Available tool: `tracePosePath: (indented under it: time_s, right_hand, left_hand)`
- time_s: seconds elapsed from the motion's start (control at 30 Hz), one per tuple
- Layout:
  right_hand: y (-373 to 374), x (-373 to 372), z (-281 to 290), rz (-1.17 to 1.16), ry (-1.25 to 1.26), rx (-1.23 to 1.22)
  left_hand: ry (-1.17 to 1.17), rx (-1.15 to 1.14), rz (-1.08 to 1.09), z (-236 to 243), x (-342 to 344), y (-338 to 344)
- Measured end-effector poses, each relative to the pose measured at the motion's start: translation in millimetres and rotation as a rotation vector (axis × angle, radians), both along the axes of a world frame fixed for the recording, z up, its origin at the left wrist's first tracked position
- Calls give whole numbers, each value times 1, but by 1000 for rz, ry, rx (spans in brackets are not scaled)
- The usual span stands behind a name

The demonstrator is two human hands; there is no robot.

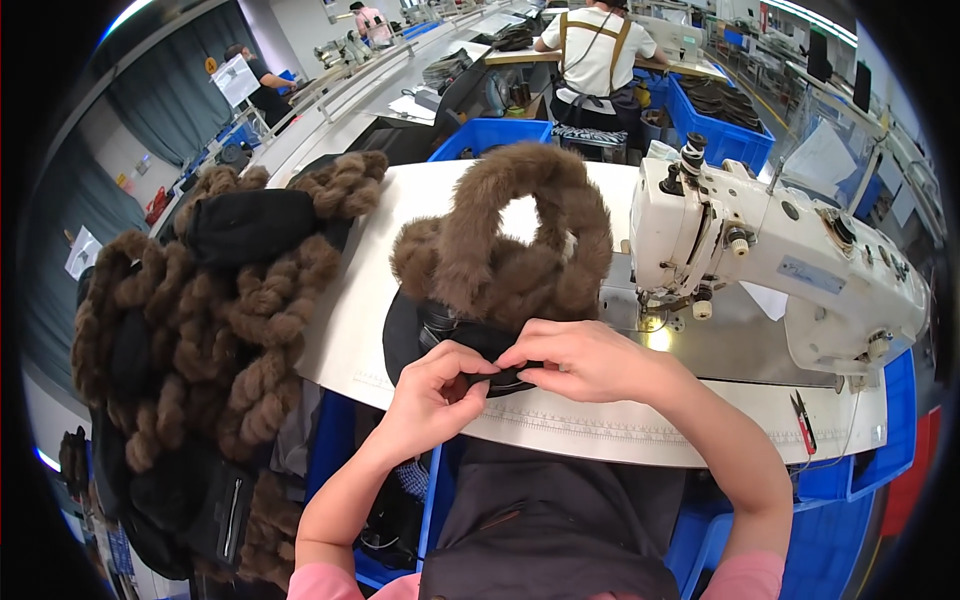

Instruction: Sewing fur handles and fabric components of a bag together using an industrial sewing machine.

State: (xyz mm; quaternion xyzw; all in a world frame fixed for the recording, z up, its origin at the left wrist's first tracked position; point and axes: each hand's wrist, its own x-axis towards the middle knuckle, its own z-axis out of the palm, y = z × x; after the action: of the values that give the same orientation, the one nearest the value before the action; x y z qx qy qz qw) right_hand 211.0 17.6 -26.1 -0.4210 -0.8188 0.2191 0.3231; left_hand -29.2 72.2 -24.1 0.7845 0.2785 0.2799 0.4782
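Our left hand (437,388) and right hand (580,362) both pinch the black cloth edge of the piece (490,283) between thumb and fingertips; its fur loop (525,165) rises at twelve o'clock from them. The front edge of the table (355,300) runs near, at six. Room opens at ten, between piece and heap (200,300); the machine (760,240) bounds us at two (snips (803,425) lie just past three).

- Two hands (440,392) were at the surface's (355,285) front edge
- One brown fur loop (470,240) stood behind
- One sewing machine (760,240) stood near the right edge
- One pair of snips (806,436) lay front right
- Three co-workers (592,60) were visible
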Motion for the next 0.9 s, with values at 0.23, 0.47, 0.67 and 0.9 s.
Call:
tracePosePath:
  time_s: [0.23,0.47,0.67,0.9]
  right_hand:
    - [6,-8,4,22,-113,80]
    - [5,-8,9,20,-181,94]
    - [-1,-9,-8,-54,-372,384]
    - [-15,45,-64,-87,-523,748]
  left_hand:
    - [-10,-53,-13,0,-3,-1]
    - [67,87,-4,8,2,-5]
    - [43,556,2,-14,7,2]
    - [290,1133,-30,-54,60,-36]
